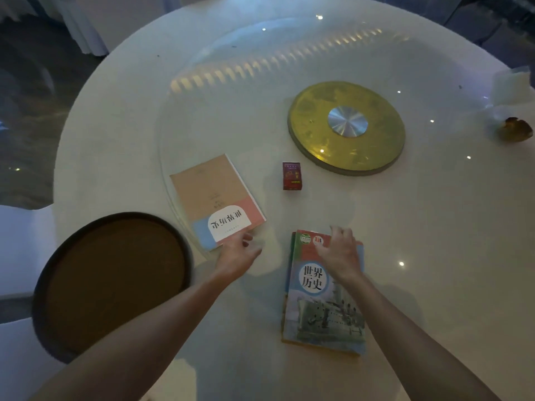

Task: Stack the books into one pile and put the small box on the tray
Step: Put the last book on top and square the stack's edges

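Reaching with our left hand (pixel 238 250), we have the fingertips at the near corner of the tan book (pixel 215 199), fingers loosely spread and touching its edge, not yet pinching it; our right hand (pixel 338 250) sits over the top of the pile (pixel 324 293), fingers spread and curled, though we cannot tell whether they press on the cover or hover just above it; the pile looks like two books already, a second edge showing at its left side. The step in hand, we judge, is bringing the tan book across; we should slide a thumb under its corner, lift rather than drag it over the glass, and set it square on the pile while the right hand steadies that. The box (pixel 292 176) stands apart between the tan book and the gold disc (pixel 347 127), well away from the tray (pixel 113 282) at our left, which holds nothing.
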A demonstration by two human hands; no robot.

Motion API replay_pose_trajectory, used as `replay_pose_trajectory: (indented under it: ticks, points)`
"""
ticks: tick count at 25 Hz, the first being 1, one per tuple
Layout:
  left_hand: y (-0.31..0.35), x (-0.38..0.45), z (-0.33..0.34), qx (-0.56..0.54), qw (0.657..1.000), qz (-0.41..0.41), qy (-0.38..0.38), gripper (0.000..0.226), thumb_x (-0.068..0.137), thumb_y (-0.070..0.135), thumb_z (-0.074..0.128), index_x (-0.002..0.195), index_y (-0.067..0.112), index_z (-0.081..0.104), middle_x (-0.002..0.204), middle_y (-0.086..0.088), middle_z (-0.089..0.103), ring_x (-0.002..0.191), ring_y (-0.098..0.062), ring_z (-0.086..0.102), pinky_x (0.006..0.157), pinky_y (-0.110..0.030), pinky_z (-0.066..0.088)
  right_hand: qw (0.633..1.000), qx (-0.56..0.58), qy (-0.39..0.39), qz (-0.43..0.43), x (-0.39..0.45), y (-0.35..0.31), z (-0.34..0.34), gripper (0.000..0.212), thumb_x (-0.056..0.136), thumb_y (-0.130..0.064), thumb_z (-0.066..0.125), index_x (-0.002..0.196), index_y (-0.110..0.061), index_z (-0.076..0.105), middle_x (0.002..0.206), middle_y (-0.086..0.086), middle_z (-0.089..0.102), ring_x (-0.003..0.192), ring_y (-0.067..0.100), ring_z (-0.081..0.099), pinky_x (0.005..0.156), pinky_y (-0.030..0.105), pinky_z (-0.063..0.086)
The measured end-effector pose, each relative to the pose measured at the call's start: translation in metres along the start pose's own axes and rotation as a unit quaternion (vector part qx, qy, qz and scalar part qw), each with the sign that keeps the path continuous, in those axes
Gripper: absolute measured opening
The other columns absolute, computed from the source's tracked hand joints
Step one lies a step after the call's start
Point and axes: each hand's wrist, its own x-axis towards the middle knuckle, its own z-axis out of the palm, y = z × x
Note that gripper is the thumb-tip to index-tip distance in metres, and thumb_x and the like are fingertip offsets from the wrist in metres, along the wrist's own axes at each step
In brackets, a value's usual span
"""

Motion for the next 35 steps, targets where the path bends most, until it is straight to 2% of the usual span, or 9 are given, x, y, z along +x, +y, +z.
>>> replay_pose_trajectory:
  ticks: [5,10,14,17,20,23,30,32,35]
  points:
    - [-0.015,0.039,-0.06,-0.038,0.997,-0.032,0.061,0.047,0.081,0.035,0.076,0.122,0.017,0.06,0.113,-0.005,0.064,0.093,-0.018,0.061,0.075,-0.029,0.05,0.995,0.011,-0.056,-0.078,0.028,-0.088,0.027,0.069,0.092,-0.034,0.064,0.153,-0.007,0.044,0.146,0.016,0.047,0.138,0.032,0.047,0.112,0.041,0.041]
    - [-0.041,0.06,-0.091,-0.018,0.992,-0.066,0.104,0.067,0.083,0.033,0.076,0.139,0.013,0.047,0.138,-0.011,0.052,0.124,-0.026,0.051,0.1,-0.038,0.046,0.991,0.015,-0.08,-0.102,0.042,-0.146,0.066,0.063,0.091,-0.035,0.067,0.146,-0.008,0.051,0.143,0.015,0.054,0.132,0.031,0.053,0.107,0.043,0.046]
    - [-0.05,0.061,-0.091,-0.054,0.991,-0.096,0.08,0.065,0.084,0.029,0.076,0.138,0.011,0.045,0.134,-0.011,0.053,0.103,-0.015,0.052,0.071,-0.023,0.049,0.993,0.037,-0.107,-0.045,0.05,-0.16,0.087,0.054,0.088,-0.03,0.071,0.136,-0.01,0.057,0.131,0.013,0.064,0.117,0.03,0.064,0.1,0.045,0.055]
    - [-0.053,0.063,-0.089,-0.077,0.988,-0.113,0.077,0.057,0.083,0.026,0.077,0.13,0.009,0.05,0.126,-0.011,0.058,0.107,-0.022,0.06,0.079,-0.034,0.057,0.992,0.045,-0.117,-0.002,0.052,-0.157,0.097,0.05,0.085,-0.029,0.072,0.129,-0.01,0.059,0.126,0.011,0.068,0.115,0.03,0.066,0.097,0.049,0.057]
    - [-0.052,0.066,-0.092,-0.117,0.977,-0.158,0.08,0.043,0.084,0.025,0.076,0.118,0.009,0.055,0.117,-0.009,0.065,0.096,-0.023,0.065,0.069,-0.035,0.058,0.994,0.006,-0.104,0.024,0.053,-0.154,0.102,0.05,0.084,-0.033,0.073,0.127,-0.009,0.061,0.129,0.012,0.063,0.122,0.033,0.057,0.101,0.049,0.054]
    - [-0.058,0.066,-0.092,-0.1,0.977,-0.178,0.065,0.033,0.084,0.028,0.074,0.105,0.006,0.062,0.106,-0.01,0.069,0.089,-0.023,0.067,0.075,-0.042,0.06,0.991,-0.021,-0.124,0.048,0.049,-0.147,0.103,0.047,0.082,-0.033,0.076,0.121,-0.014,0.057,0.125,0.009,0.063,0.122,0.031,0.054,0.1,0.048,0.053]
    - [-0.065,0.046,-0.079,-0.149,0.971,-0.184,0.03,0.03,0.089,0.016,0.068,0.117,0.01,0.06,0.105,-0.006,0.069,0.089,-0.019,0.068,0.07,-0.034,0.06,0.962,0.233,-0.118,0.074,0.031,-0.129,0.089,0.019,0.085,-0.008,0.064,0.094,-0.019,0.051,0.095,0.012,0.075,0.07,0.021,0.077,0.066,0.046,0.067]
    - [-0.059,0.041,-0.076,-0.218,0.954,-0.203,0.02,0.036,0.087,0.006,0.068,0.121,0.007,0.056,0.103,-0.006,0.068,0.084,-0.018,0.067,0.06,-0.03,0.057,0.93,0.334,-0.132,0.083,0.027,-0.122,0.082,0.024,0.087,-0.004,0.063,0.107,-0.017,0.061,0.099,0.014,0.077,0.073,0.023,0.078,0.074,0.047,0.065]
    - [-0.047,0.031,-0.069,-0.338,0.916,-0.215,-0.023,0.041,0.086,-0.004,0.065,0.125,0.002,0.054,0.111,-0.014,0.069,0.089,-0.026,0.071,0.062,-0.036,0.06,0.842,0.508,-0.138,0.114,0.019,-0.108,0.071,0.038,0.085,0.0,0.068,0.122,-0.011,0.065,0.104,0.014,0.076,0.086,0.027,0.075,0.08,0.042,0.061]
